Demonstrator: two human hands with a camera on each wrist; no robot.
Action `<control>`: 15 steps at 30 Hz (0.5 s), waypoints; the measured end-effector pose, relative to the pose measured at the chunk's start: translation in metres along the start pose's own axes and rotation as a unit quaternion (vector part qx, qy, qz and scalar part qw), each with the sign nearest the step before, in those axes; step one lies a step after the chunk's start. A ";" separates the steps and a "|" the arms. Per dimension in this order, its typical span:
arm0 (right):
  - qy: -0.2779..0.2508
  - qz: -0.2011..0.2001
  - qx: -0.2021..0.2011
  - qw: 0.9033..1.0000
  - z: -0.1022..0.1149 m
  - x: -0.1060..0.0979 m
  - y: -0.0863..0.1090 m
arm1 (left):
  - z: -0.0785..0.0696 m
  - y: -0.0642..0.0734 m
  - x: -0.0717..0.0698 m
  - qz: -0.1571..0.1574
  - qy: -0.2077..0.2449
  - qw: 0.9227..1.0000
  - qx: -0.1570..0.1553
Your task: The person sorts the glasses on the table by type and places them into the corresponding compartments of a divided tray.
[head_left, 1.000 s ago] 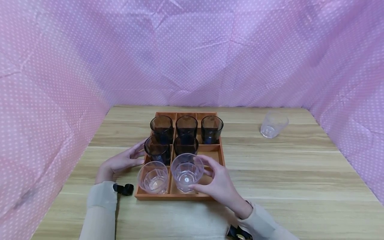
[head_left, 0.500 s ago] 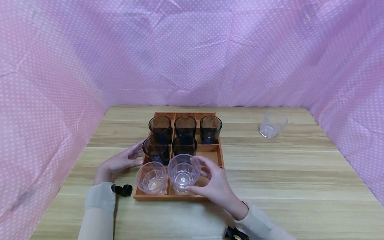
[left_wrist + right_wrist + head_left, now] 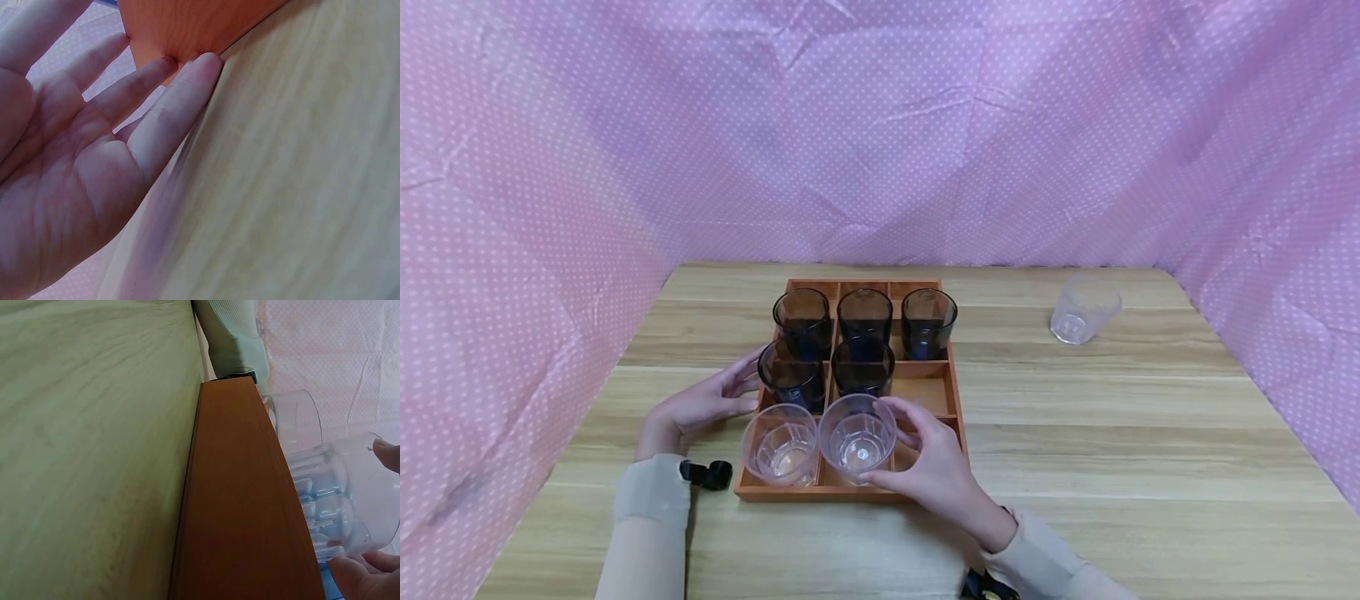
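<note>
My right hand [image 3: 936, 458] grips a clear plastic cup [image 3: 857, 440] by its side, thumb in front and fingers behind. The cup stands upright with its lower part inside the front middle compartment of a wooden divided tray [image 3: 820, 494]. Beside it, in the front left compartment, sits another clear cup [image 3: 781, 446]. The right wrist view shows the held cup [image 3: 350, 494] behind the tray's front wall [image 3: 244, 500]. Against the tray's left side rests my left hand [image 3: 707, 404], fingers extended; in the left wrist view its fingertips [image 3: 203, 65] touch the wooden wall [image 3: 181, 28].
Several dark smoked cups [image 3: 865, 321] fill the back row and the left and middle of the second row. A third clear cup [image 3: 1084, 312] stands apart at the table's back right. Pink dotted cloth [image 3: 880, 150] hangs around the wooden table [image 3: 1112, 467].
My right hand has shifted the clear cup slightly left and lowered it into the front middle compartment. The left hand has stayed at the tray's side.
</note>
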State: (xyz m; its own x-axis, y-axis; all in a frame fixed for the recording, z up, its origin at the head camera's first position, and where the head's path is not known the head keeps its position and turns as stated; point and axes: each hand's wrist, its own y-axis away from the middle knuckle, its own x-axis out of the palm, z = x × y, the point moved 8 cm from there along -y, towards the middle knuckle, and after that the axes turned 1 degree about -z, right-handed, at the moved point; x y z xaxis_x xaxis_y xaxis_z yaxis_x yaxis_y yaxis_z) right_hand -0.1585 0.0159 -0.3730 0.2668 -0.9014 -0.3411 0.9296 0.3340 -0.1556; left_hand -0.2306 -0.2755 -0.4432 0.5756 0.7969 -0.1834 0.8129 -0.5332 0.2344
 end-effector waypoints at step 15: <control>0.002 0.005 0.034 0.999 -0.005 0.001 0.000 | 0.001 0.000 0.000 0.000 -0.007 1.000 -0.002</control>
State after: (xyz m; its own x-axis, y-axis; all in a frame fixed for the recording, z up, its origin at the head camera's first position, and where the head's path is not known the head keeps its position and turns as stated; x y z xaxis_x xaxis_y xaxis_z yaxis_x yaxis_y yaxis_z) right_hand -0.1596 0.0166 -0.3784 0.2759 -0.8968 -0.3458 0.9421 0.3237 -0.0880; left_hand -0.2302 -0.2757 -0.4442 0.5762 0.7935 -0.1961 0.8129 -0.5315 0.2382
